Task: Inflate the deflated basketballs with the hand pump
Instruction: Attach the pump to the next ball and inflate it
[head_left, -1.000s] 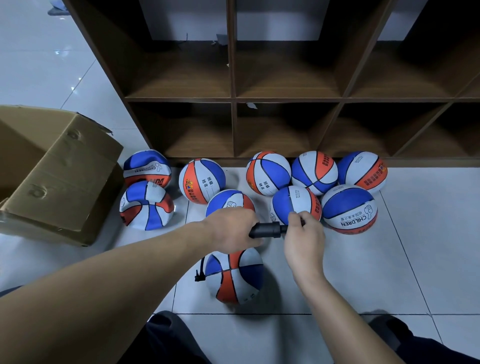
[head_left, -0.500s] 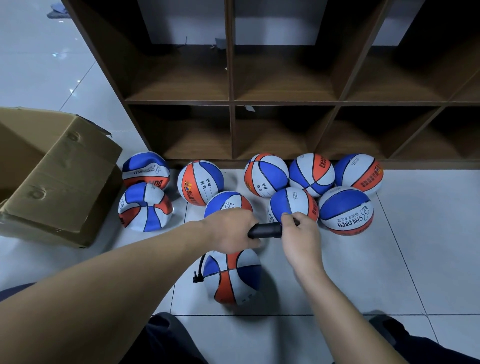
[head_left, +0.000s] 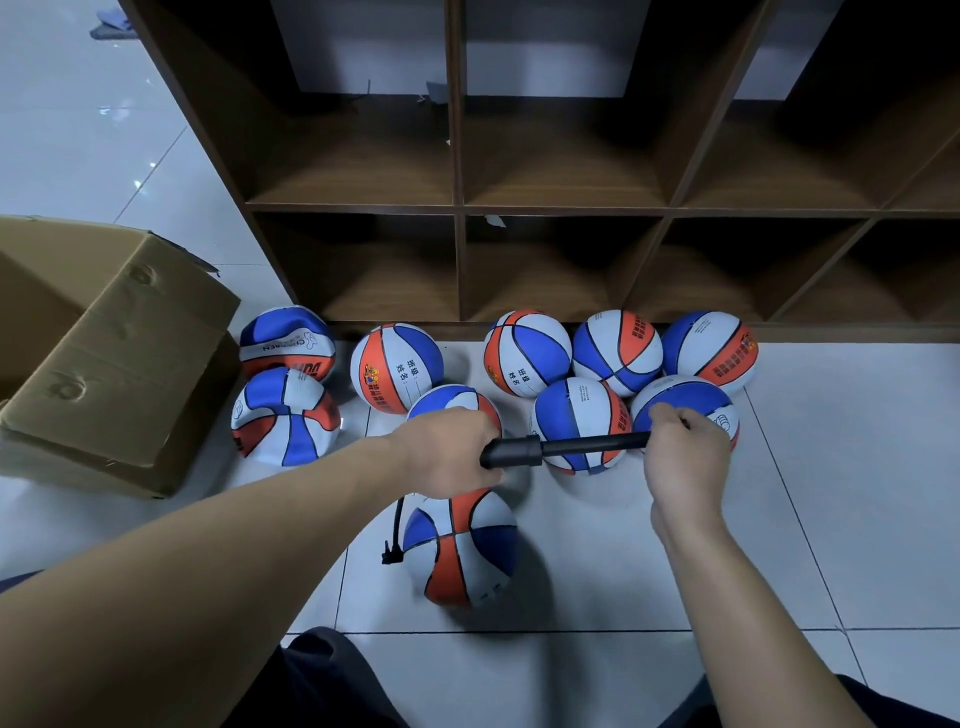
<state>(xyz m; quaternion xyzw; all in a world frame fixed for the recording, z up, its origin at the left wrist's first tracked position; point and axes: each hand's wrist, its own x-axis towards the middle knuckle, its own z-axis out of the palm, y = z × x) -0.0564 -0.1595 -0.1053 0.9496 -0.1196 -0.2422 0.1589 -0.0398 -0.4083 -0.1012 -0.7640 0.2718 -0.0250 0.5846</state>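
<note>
A black hand pump (head_left: 524, 451) lies level above the floor between my hands. My left hand (head_left: 447, 451) grips its barrel. My right hand (head_left: 685, 457) grips the handle, and the black rod (head_left: 592, 444) stands drawn far out of the barrel. A thin black hose (head_left: 396, 530) runs down from the pump to the left side of a red, white and blue basketball (head_left: 460, 551) on the tiles just below my left hand. Several more balls of the same colours lie behind, among them two dented ones (head_left: 285, 415) at the left.
A dark wooden cubby shelf (head_left: 457, 208) stands behind the balls. An open cardboard box (head_left: 104, 353) sits at the left. White floor tiles (head_left: 831, 519) stretch to the right. My dark-trousered knees (head_left: 322, 680) show at the bottom edge.
My right hand has moved to the right and drawn the pump rod out of the barrel. My left hand and the ball have stayed put.
</note>
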